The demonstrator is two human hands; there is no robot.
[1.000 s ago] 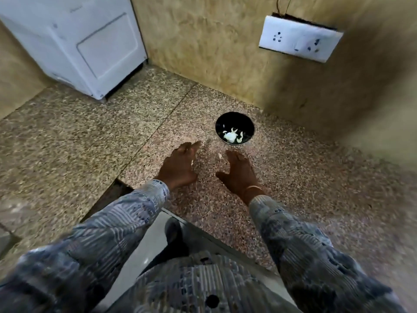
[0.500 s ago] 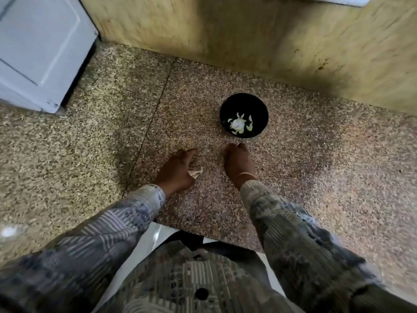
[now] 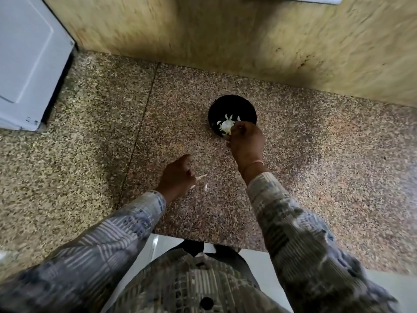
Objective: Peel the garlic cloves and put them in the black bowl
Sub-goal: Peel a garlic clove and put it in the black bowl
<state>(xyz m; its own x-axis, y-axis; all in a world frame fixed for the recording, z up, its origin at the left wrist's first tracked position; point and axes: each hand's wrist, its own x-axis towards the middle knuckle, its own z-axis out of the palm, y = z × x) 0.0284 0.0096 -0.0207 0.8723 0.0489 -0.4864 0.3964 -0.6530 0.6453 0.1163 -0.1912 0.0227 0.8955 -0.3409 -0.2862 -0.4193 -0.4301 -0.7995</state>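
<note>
The speckled stone counter [image 3: 316, 177] runs back to a yellowish wall [image 3: 225, 37], with a white appliance [image 3: 27, 64] at the far left. Both arms in patterned sleeves [image 3: 108, 240] reach forward over the counter. The black bowl [image 3: 225, 107] sits near the wall, with white garlic cloves [image 3: 225, 126] lying inside. The right hand [image 3: 247, 143] hangs over the bowl's near rim, knuckles up and fingers curled down; whether they hold a clove cannot be told. The left hand [image 3: 176, 177] is nearer and lower, pinching a strip of peel [image 3: 200, 176] between thumb and fingers. A small scrap [image 3: 206, 186] shows just beside it
</note>
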